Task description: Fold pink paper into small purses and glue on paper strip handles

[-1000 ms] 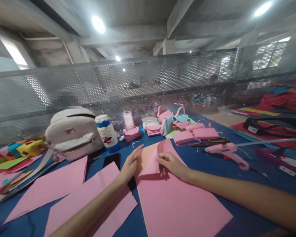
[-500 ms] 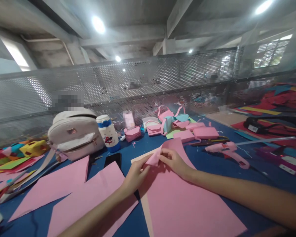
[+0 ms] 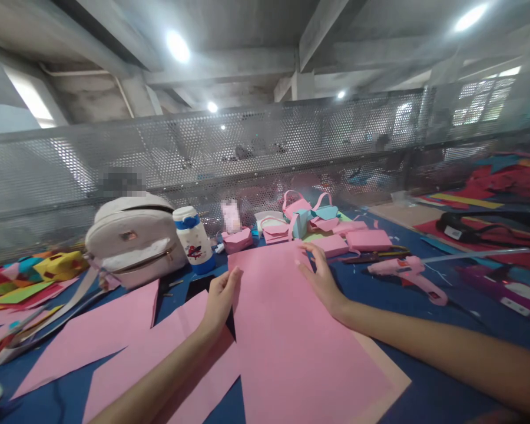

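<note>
A large pink sheet (image 3: 287,330) lies in front of me over a peach-coloured sheet (image 3: 395,383) that shows at its lower right. My left hand (image 3: 223,291) pinches the pink sheet's left edge near the top corner. At the upper right corner, my right hand (image 3: 320,274) grips the same sheet, its thumb over the face and its fingers at the edge. Just beyond the sheet stand small pink paper bags (image 3: 276,231), some with handles. Two more pink sheets, a near one (image 3: 159,359) and a farther one (image 3: 97,330), lie to the left.
A pink glue gun (image 3: 408,274) and scissors (image 3: 375,255) lie on the blue table (image 3: 428,347) at right. Behind, a white backpack (image 3: 132,241) and a bottle (image 3: 193,238) stand by a perforated metal screen (image 3: 256,141). A dark phone-like slab (image 3: 198,287) is partly covered.
The pink sheet's top end, folded up between both hands before, now lies flatter. My hands have moved apart to its left and right edges, and the sheet has shifted left over the peach one.
</note>
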The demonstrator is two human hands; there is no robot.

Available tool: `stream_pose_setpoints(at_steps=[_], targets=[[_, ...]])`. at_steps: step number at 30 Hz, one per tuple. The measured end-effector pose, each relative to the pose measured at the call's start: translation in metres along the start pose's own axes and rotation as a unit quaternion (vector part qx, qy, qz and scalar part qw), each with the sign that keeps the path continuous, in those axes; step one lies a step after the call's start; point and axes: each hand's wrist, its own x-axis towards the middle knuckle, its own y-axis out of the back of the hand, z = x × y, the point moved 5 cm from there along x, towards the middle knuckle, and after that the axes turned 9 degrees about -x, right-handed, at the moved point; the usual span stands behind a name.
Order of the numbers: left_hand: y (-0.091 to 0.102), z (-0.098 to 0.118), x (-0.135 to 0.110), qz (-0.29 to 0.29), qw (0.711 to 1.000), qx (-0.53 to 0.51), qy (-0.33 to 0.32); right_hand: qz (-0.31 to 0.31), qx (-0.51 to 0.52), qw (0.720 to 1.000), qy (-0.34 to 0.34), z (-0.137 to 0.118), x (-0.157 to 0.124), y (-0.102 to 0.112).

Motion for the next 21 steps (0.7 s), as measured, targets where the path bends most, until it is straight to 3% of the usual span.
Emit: stream_pose_setpoints(at_steps=[2, 6, 9, 16, 21], targets=[[0.006, 0.0, 0.004, 0.023, 0.999, -0.027, 0.006, -0.001, 0.019, 0.999, -0.035, 0.009, 0.003, 0.0], [0.009, -0.002, 0.006, 0.029, 0.995, -0.086, 0.035, -0.074, 0.08, 0.989, -0.102, 0.018, 0.004, -0.007], [0.003, -0.003, 0.002, 0.001, 0.988, -0.13, 0.079, -0.097, 0.109, 0.981, -0.124, 0.017, 0.003, -0.009], [-0.02, -0.001, -0.018, -0.109, 0.95, -0.194, 0.219, -0.061, 0.149, 0.979, -0.124, 0.01, 0.007, -0.003], [-0.022, 0.003, -0.02, -0.131, 0.932, -0.211, 0.265, -0.075, 0.159, 0.974, -0.142, 0.007, 0.005, -0.005]])
